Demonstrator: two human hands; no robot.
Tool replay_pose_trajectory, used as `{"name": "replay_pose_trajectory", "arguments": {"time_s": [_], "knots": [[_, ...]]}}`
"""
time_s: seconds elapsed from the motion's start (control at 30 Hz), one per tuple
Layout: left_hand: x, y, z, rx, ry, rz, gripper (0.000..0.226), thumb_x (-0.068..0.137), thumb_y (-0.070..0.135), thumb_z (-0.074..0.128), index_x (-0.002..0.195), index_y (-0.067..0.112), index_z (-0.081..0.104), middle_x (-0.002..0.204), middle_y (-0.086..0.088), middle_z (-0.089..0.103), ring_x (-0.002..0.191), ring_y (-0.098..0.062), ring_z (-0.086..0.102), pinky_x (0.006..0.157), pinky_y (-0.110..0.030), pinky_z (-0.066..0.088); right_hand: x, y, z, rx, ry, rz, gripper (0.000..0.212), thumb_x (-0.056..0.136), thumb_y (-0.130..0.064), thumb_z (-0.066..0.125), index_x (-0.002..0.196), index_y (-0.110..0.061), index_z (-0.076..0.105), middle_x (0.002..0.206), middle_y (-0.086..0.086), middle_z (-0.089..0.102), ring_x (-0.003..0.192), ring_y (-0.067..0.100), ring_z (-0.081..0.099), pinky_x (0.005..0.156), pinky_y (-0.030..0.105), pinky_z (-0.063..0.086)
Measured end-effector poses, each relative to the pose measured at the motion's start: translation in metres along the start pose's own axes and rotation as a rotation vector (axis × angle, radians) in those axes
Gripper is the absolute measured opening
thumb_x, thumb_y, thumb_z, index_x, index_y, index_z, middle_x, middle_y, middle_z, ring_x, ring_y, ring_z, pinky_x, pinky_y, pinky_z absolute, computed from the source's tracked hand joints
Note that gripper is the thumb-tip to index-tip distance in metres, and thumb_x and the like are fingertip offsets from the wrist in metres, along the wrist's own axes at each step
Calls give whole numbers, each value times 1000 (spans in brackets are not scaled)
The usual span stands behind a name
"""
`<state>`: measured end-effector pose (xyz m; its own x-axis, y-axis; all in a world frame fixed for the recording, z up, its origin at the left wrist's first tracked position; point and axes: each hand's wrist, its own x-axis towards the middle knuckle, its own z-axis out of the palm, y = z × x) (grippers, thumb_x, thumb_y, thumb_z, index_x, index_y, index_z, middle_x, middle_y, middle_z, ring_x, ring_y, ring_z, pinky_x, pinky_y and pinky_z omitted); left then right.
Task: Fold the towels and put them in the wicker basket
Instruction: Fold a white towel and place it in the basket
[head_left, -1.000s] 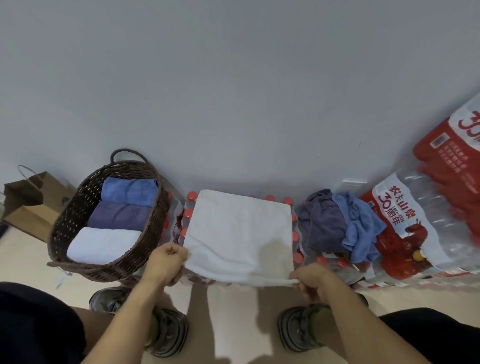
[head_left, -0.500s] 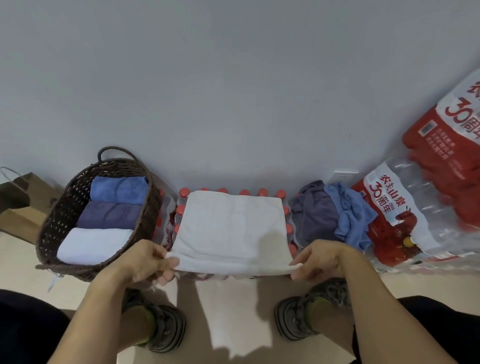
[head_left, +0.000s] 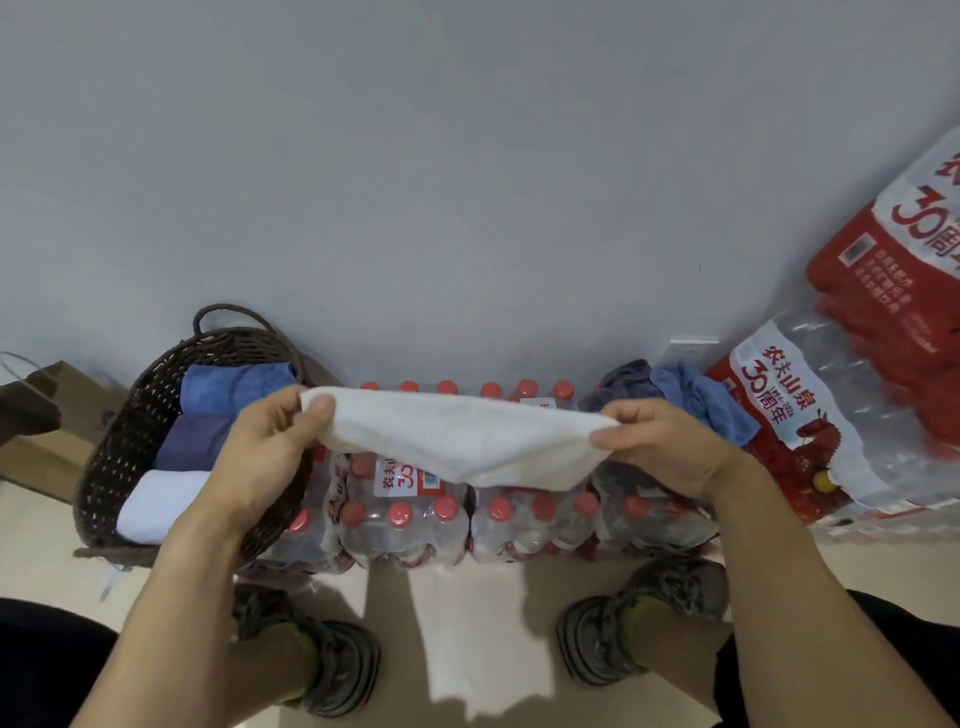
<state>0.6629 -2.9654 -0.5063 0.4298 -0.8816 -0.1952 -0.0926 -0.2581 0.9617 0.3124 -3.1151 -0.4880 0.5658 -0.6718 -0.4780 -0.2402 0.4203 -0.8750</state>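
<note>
Two hands pinch soft white towel (head_left: 457, 441) | woven wicker basket (head_left: 130, 421) left

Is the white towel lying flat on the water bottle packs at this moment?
No. Both hands, left hand and right hand, pinch the white towel by its ends, sagging above the bottle packs.

bottle packs (head_left: 415, 525), basket (head_left: 119, 467) (left), towel heap (head_left: 675, 395)
</note>
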Motion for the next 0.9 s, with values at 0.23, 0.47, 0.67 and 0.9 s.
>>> {"name": "replay_pose_trajectory", "arguments": {"time_s": [0.23, 0.47, 0.67, 0.9], "knots": [[23, 52, -5, 231, 118, 274, 22, 98, 30, 56, 85, 14, 65, 71, -9, 66, 66, -11, 57, 61, -24, 47, 3, -65, 0, 86, 84, -198, 13, 75, -4, 62, 86, -9, 62, 83, 5, 63, 77, 18, 59, 65, 28, 51], [46, 72, -28, 391, -26, 316, 19, 95, 34, 59, 83, 23, 68, 49, 7, 61, 40, 0, 45, 40, -12, 37, 4, -96, -15, -371, 127, -197, 25, 94, -25, 63, 100, -3, 73, 90, 11, 75, 76, 17, 70, 68, 29, 59], [58, 60, -38, 438, -34, 319, 35, 92, 44, 55, 70, 20, 68, 55, 5, 64, 47, 1, 53, 50, -9, 42, 17, -82, -17, -549, 351, -382, 25, 95, -28, 62, 81, -10, 71, 55, -11, 61, 48, -2, 52, 51, 11, 43], [64, 71, -20, 96, -66, 272, 33, 95, 34, 52, 92, 3, 65, 78, -19, 73, 71, -21, 73, 62, -28, 56, 30, -71, -17, -357, 539, -547, 21, 98, -36, 56, 86, -22, 66, 76, 5, 72, 64, 23, 73, 47, 29, 52]]}}
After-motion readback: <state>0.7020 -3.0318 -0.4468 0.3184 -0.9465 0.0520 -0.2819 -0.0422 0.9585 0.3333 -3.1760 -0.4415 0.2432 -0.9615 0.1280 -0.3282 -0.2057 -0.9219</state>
